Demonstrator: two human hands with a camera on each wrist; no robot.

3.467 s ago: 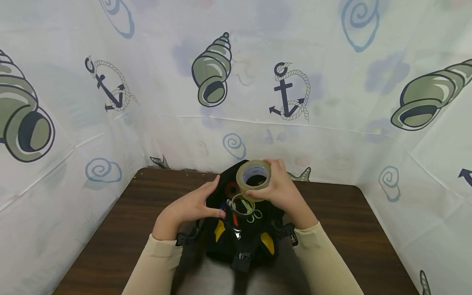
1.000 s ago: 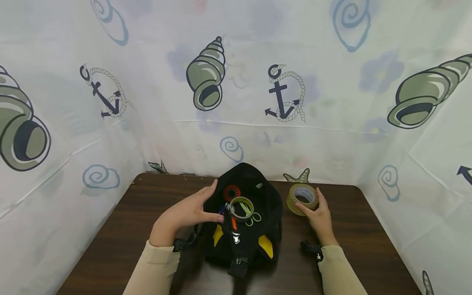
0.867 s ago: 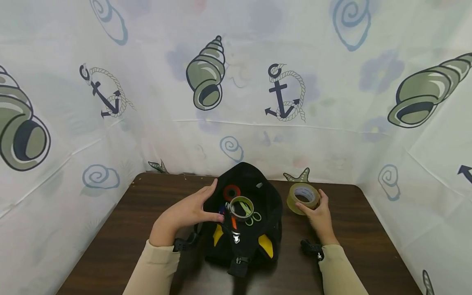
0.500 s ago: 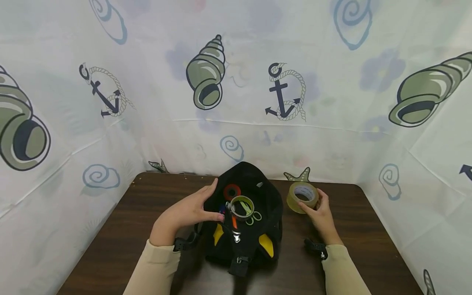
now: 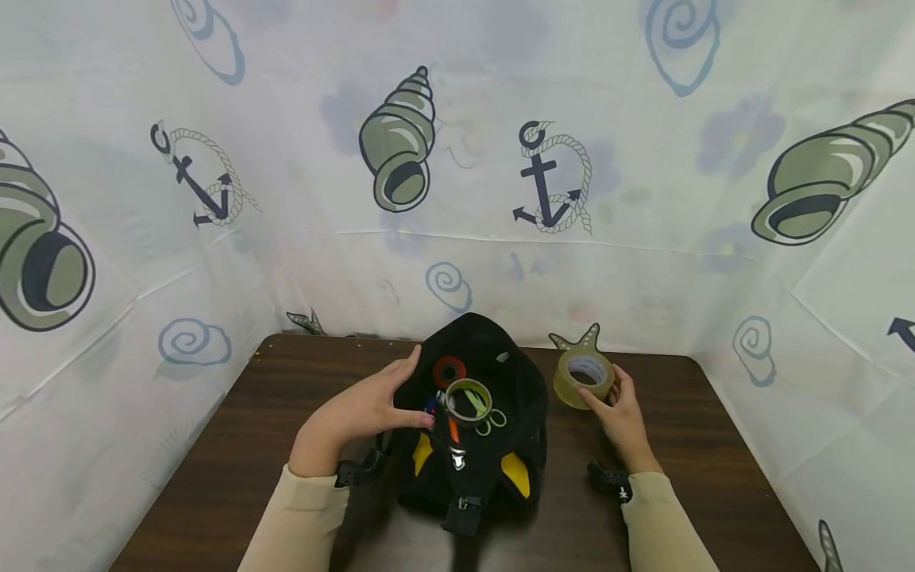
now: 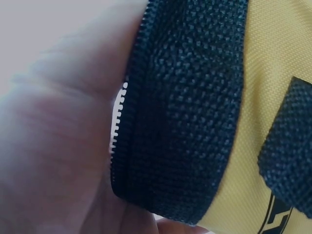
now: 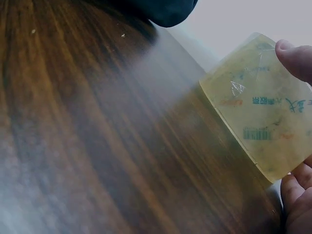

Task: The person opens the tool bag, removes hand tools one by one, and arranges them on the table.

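A black bag with yellow patches stands with its mouth gaping towards the head camera. My left hand holds its left rim, thumb and fingers spread apart along it; the left wrist view shows the zip edge right beside the hand. To the right of the bag, my right hand grips a wide roll of clear yellowish packing tape between thumb and fingers, close over the table. Inside the bag are a thinner tape roll, a red ring, green-handled scissors and an orange item.
The dark wood-grain table runs back to a white printed cloth that rises behind it and on both sides. A black strap with a buckle hangs at the bag's front.
Earlier the right hand held the packing tape over the bag's mouth; it has since moved right, beside the bag. Over the last second both hands stay almost still. The left hand keeps its place.
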